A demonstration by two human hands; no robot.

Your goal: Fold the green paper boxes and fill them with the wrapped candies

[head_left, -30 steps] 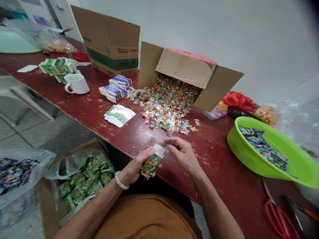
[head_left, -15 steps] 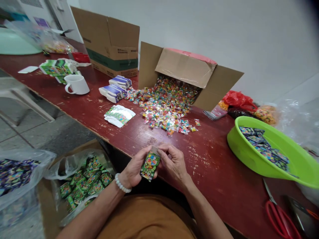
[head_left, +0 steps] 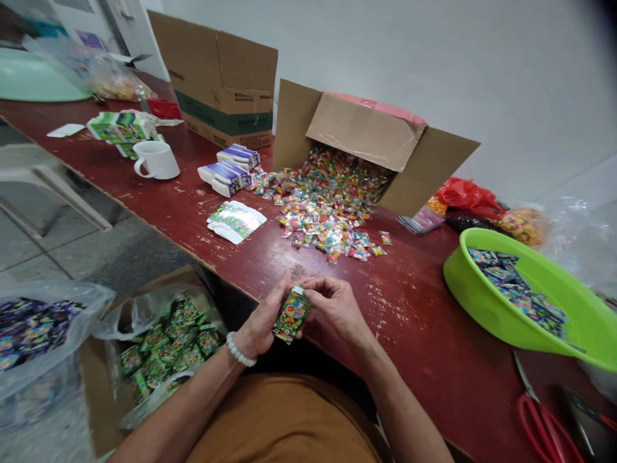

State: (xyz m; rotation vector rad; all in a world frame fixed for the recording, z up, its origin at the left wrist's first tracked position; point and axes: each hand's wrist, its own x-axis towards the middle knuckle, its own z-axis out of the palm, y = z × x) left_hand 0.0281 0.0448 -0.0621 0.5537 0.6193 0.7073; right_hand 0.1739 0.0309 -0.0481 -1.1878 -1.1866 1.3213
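Observation:
A small green printed box [head_left: 292, 314] is held upright over the near edge of the red table [head_left: 424, 315]. My left hand [head_left: 264, 323], with a white bead bracelet at the wrist, wraps round its left side. My right hand [head_left: 335, 305] pinches the box's top end with thumb and fingers; the top flap is down. Beyond my hands a heap of small wrapped candies [head_left: 328, 209] spills from a tipped cardboard box [head_left: 366, 132].
Flat green box blanks [head_left: 236, 220] and purple box stacks [head_left: 229, 168] lie left of the candies, near a white mug [head_left: 157, 160]. A green basin [head_left: 530, 321] of dark packets stands right; red scissors [head_left: 544, 424] lie near it. Below left, a carton [head_left: 168, 341] holds filled green boxes.
The white top flap stood open a second ago. My right hand came in and pressed it down, so the box now looks closed. The box stayed in my left hand.

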